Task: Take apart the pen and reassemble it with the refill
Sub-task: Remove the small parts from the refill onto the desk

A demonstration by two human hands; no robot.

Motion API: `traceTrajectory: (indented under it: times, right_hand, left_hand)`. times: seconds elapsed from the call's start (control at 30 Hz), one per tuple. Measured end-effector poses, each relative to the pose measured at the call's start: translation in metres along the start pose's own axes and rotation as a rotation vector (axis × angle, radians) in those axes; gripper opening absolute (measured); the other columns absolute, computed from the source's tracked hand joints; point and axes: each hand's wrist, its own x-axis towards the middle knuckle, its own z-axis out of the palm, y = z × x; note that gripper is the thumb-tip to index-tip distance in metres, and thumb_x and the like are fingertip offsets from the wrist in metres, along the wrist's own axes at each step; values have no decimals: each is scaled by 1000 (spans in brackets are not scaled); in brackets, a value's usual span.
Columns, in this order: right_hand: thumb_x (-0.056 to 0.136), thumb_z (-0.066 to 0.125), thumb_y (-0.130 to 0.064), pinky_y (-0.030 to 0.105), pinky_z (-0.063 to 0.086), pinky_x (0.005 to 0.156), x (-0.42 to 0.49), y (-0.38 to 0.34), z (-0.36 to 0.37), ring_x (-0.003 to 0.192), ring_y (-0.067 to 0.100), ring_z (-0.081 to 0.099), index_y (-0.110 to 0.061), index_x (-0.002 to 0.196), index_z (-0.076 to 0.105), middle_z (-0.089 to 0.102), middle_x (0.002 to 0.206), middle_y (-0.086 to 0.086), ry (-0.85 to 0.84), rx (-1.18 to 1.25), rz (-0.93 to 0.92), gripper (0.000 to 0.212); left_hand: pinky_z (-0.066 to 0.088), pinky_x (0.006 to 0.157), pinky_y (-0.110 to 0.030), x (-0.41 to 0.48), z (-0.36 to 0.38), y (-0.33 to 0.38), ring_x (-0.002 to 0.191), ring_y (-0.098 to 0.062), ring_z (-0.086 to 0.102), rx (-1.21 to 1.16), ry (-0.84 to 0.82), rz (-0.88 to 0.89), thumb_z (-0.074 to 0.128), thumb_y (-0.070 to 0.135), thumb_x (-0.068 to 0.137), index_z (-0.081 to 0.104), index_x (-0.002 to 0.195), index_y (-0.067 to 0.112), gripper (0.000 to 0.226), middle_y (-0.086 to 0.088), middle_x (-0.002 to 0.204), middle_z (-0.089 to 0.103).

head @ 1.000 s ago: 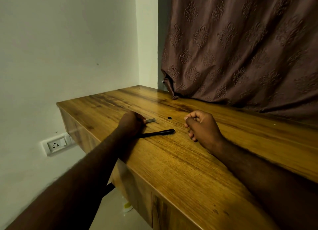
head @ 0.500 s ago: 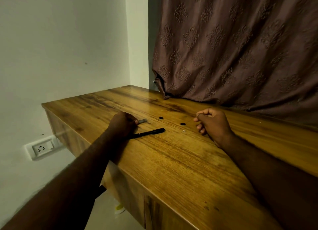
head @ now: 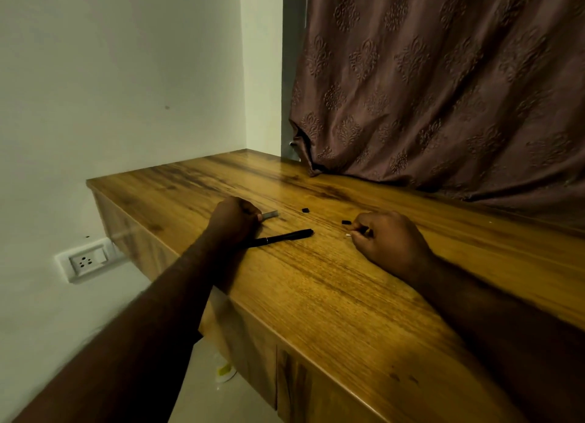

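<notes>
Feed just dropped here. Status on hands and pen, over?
Left hand grips a grey piece. Right hand curled by a white bit, grip unclear. Black pen flat on desk. Two small black pieces loose beyond it.

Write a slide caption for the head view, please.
Left hand grips a silvery tube beside a black pen on a wooden desk.

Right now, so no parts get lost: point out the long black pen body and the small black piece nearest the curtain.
Long black pen body (head: 281,237): head view, middle of its shaft.
Small black piece (head: 305,210): head view, its centre.
</notes>
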Motion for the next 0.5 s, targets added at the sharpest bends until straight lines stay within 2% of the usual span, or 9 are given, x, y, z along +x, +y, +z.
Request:
traceTrajectory:
  times: [0.1, 0.37, 0.5]
  right_hand:
    - [81, 68, -27, 30, 52, 65, -1, 1, 1, 79, 17, 67, -23, 91, 76, 75, 87, -3, -28, 4, 38, 13]
    - [84, 70, -26, 25, 51, 79, -7, 3, -3, 94, 12, 68, -23, 100, 77, 75, 103, -6, -86, 48, 63, 17]
    - [84, 70, -25, 29, 53, 79, -6, 5, -1, 89, 9, 67, -22, 99, 77, 76, 99, -5, -120, 103, 71, 16]
  left_hand:
    - [49, 73, -26, 1, 1, 0, 85, -19, 67, -22, 4, -6, 68, 21, 85, 75, 97, 12, 16, -7, 91, 73]
    - [52, 78, -32, 3, 3, -2, 86, -22, 68, -12, 13, -15, 69, 20, 84, 75, 96, 11, 16, -9, 91, 74]
    - [53, 79, -33, 1, 3, 0, 86, -22, 67, -18, 22, -15, 69, 19, 84, 75, 95, 11, 15, -9, 92, 73]
